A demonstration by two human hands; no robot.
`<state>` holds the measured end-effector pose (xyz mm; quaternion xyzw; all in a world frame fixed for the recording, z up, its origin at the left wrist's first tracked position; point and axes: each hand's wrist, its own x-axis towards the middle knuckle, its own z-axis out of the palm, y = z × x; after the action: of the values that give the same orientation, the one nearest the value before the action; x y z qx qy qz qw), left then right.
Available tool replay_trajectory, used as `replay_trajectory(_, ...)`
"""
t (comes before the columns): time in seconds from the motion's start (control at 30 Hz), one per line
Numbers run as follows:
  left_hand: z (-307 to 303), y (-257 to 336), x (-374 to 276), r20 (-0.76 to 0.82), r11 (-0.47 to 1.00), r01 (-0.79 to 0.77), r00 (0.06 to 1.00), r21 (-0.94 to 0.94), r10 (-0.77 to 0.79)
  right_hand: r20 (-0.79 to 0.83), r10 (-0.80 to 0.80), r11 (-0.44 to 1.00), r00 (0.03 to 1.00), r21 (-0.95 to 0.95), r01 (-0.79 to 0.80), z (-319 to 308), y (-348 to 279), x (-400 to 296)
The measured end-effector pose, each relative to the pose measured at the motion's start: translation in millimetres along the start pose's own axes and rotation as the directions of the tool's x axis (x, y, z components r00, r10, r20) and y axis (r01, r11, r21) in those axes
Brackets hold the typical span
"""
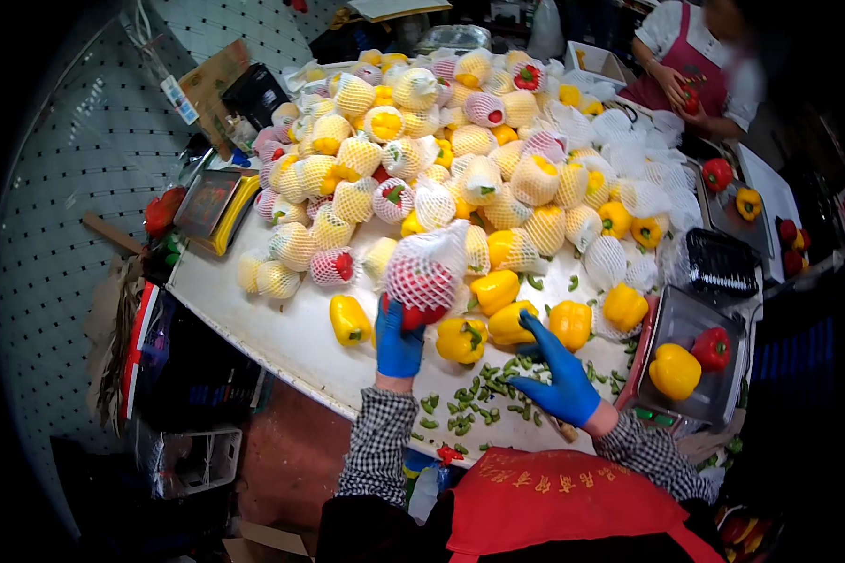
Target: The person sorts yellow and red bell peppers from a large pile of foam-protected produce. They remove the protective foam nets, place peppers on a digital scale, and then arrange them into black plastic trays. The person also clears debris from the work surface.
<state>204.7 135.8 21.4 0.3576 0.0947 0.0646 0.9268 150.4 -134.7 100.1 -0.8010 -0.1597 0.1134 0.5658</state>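
My left hand (400, 343), in a blue glove, grips a red bell pepper (418, 315) partly sheathed in a white foam net sleeve (426, 271). The sleeve's loose end stands up above the fruit. My right hand (560, 376), gloved in the same blue, has its fingers spread over the table. Its fingertips are close to a bare yellow bell pepper (511, 322); whether they touch cannot be told. Another yellow pepper (462, 340) lies between my hands, stem showing. Cut green stem pieces (489, 387) are scattered to the left of my right hand.
Foam-netted peppers (355, 200) are heaped across the white table (253, 325). At right, a weighing tray (700, 352) holds a yellow and a red pepper, near black plastic trays (721, 262). Across the table, a person in an apron (704, 70) holds a red pepper. Empty foam sleeves (634, 151) lie far right.
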Motion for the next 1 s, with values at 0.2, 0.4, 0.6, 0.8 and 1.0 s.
replay_trajectory(0.2, 32.9, -54.5, -86.2, 0.286, 0.901, 0.318, 0.87, 0.296, -0.401, -0.178, -0.191, 0.982, 0.965, -0.031, 0.188, 4.5, 10.5, 9.2)
replay_trajectory(0.4, 21.3, -78.0, -122.3, 0.227, 0.838, 0.466, 0.817, 0.284, -0.531, -0.241, -0.198, 0.978, 0.95, -0.111, 0.176, -8.5, 22.2, -18.7)
replay_trajectory(0.6, 18.0, -75.3, -152.5, 0.402, 0.793, 0.441, 0.693, 0.421, -0.599, -0.531, 0.123, 0.898, 0.839, 0.419, 0.134, -47.7, 55.4, -2.9)
replay_trajectory(0.8, -52.0, -86.4, -171.8, 0.177, 0.64, 0.765, 0.622, 0.07, -0.763, -0.374, 0.233, 0.921, 0.898, -0.211, -0.327, -50.7, 76.2, -44.1)
replay_trajectory(1.0, -42.4, -70.0, -182.4, 0.313, 0.768, 0.639, 0.736, -0.032, -0.6, 0.046, 0.321, 0.694, 0.946, -0.691, -0.202, -8.4, 123.8, -113.5)
